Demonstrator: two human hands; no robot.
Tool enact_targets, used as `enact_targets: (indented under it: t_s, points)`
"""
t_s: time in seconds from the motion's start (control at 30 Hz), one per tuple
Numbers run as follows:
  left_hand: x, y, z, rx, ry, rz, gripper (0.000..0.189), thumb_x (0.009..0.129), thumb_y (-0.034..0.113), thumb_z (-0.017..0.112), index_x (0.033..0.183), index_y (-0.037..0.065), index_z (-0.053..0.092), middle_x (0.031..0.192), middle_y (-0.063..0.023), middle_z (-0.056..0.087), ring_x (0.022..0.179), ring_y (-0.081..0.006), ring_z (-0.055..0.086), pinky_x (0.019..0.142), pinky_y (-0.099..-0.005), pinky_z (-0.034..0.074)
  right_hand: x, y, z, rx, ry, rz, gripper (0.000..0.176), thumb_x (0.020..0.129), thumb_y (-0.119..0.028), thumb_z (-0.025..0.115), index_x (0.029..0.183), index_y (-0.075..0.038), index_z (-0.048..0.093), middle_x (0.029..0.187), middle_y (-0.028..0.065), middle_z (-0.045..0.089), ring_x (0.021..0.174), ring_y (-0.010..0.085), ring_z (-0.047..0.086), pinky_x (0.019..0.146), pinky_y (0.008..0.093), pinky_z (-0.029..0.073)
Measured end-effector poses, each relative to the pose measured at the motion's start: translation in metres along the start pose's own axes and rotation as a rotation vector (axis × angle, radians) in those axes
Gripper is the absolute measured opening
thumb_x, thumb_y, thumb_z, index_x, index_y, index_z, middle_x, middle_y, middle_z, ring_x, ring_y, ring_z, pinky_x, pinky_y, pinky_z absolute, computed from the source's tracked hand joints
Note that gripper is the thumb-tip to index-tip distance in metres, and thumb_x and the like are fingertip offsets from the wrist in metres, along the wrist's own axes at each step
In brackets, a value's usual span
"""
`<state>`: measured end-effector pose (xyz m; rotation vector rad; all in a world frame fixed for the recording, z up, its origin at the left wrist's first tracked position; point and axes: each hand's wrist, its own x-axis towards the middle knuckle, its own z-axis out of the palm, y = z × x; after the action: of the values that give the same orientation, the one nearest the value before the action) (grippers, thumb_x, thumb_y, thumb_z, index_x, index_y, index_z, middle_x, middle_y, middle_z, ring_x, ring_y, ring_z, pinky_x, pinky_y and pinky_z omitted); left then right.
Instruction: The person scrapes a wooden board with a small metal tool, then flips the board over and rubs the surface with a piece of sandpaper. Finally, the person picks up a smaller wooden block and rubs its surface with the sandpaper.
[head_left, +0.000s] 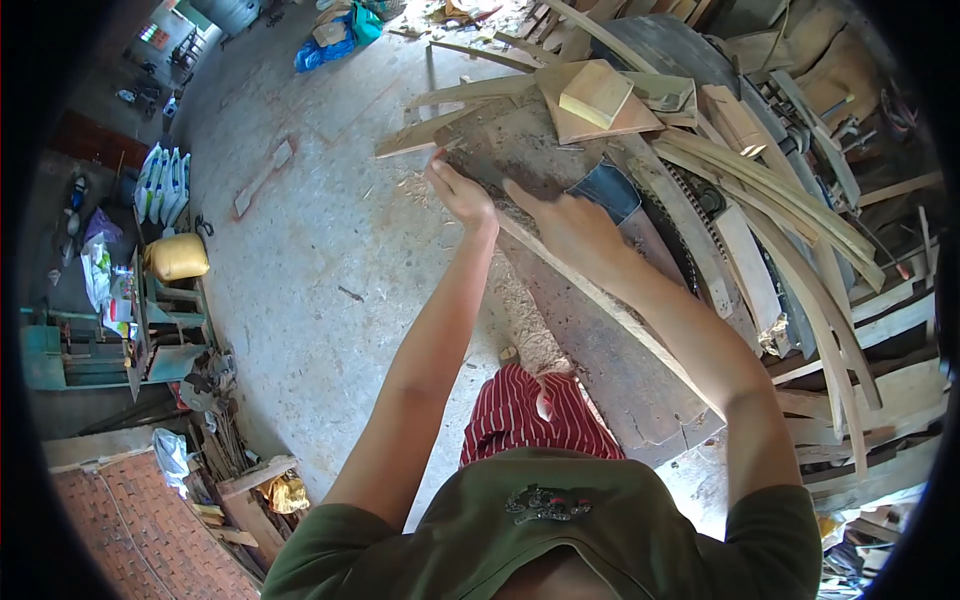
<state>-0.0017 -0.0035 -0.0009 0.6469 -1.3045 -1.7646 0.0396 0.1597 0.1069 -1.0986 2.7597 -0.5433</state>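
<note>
My left hand (463, 195) is at the far left edge of the worktable, its fingers stretched out towards the table's corner. A small orange-red spot shows by its fingertips, too small to name. My right hand (572, 228) is over the tabletop, index finger pointing left and the other fingers curled under; what they hold, if anything, is hidden. A dark flat strip (475, 170) lies between the two hands. Below my right forearm, a long pale wooden edge (610, 308) runs along the worktable (650, 370). A dark blue cloth-like piece (608, 194) lies just beyond my right hand.
A wood block (597, 93) rests on a flat board at the table's far end. Curved wood strips (800, 220) and a chain (690, 190) lie at the right. Shavings (530, 310) cover floor beside the table. A yellow jerrycan (178, 257) stands at left.
</note>
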Motion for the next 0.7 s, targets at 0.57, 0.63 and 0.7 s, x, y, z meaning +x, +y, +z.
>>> enact_targets:
  t_s: [0.57, 0.63, 0.7]
  points:
    - [-0.003, 0.004, -0.002, 0.075, 0.003, 0.028, 0.037, 0.11, 0.031, 0.03, 0.125, 0.006, 0.052, 0.121, -0.0102, 0.053, 0.116, -0.0221, 0.049, 0.102, -0.0367, 0.038, -0.071, -0.003, -0.029, -0.106, -0.243, 0.106, 0.068, 0.086, -0.002, 0.051, 0.15, -0.021, 0.043, 0.08, 0.0217, 0.069, 0.077, 0.0388, 0.071, 0.067, 0.0508, 0.057]
    - [-0.003, 0.009, 0.0, -0.038, -0.022, -0.061, 0.034, 0.109, 0.03, 0.03, 0.124, 0.007, 0.052, 0.119, -0.0096, 0.053, 0.115, -0.0215, 0.048, 0.102, -0.0362, 0.037, -0.05, -0.003, -0.012, -0.081, -0.127, 0.088, 0.069, 0.085, -0.002, 0.052, 0.151, -0.022, 0.043, 0.076, 0.0213, 0.069, 0.074, 0.0388, 0.071, 0.065, 0.0509, 0.057]
    - [-0.002, 0.01, -0.007, -0.035, -0.063, -0.073, 0.033, 0.109, 0.03, 0.031, 0.123, 0.008, 0.052, 0.119, -0.0094, 0.053, 0.114, -0.0213, 0.048, 0.102, -0.0358, 0.036, -0.036, 0.005, 0.001, -0.052, -0.014, 0.053, 0.071, 0.084, -0.002, 0.053, 0.151, -0.022, 0.042, 0.073, 0.0208, 0.068, 0.07, 0.0388, 0.071, 0.063, 0.051, 0.057]
